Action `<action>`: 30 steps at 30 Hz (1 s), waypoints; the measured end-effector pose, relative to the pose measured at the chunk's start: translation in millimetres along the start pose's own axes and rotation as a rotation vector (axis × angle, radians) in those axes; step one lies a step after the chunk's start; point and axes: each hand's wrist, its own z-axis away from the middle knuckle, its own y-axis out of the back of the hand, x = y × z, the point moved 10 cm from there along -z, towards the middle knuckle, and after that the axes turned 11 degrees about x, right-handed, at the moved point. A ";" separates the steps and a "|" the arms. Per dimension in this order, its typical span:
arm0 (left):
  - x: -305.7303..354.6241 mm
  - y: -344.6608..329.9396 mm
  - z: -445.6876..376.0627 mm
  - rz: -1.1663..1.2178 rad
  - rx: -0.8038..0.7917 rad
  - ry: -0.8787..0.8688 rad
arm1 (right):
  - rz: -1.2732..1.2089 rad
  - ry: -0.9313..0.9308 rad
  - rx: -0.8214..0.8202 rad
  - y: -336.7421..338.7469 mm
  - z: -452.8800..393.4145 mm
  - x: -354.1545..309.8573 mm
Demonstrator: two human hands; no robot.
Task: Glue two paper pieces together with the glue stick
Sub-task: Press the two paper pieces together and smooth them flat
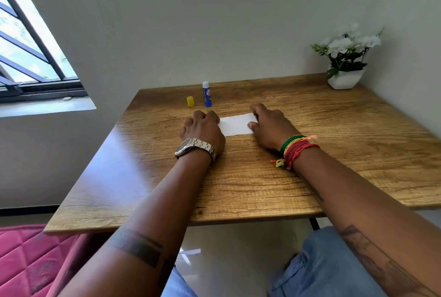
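Pressing step: left hand (pixel 204 127) and right hand (pixel 270 125) flat on paper (pixel 236 125), grip holding nothing. Glue stick (pixel 206 94) uncapped; recap next.

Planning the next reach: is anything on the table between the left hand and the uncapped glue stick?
Nothing visible blocks it. The glue stick stands upright just beyond the left hand, with bare table between. Its yellow cap sits to the stick's left, off the direct line.
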 end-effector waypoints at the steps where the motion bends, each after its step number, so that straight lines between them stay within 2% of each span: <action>1: 0.3 1.0 0.5 0.003 0.018 0.017 | -0.007 -0.001 0.003 0.4 0.0 0.1; 7: 9.9 -9.1 -2.1 -0.142 -0.016 0.054 | -0.016 -0.002 0.028 2.8 -0.1 -1.2; 22: 4.1 -3.1 -2.6 -0.037 -0.020 0.021 | -0.010 -0.009 0.004 -1.9 -3.6 3.8; 27: 2.1 -1.8 -0.1 -0.019 -0.001 -0.008 | 0.072 0.118 0.041 -3.7 0.3 -5.7; 30: 1.8 -2.6 0.8 -0.007 -0.004 -0.014 | 0.127 0.197 -0.003 -9.5 2.3 -9.5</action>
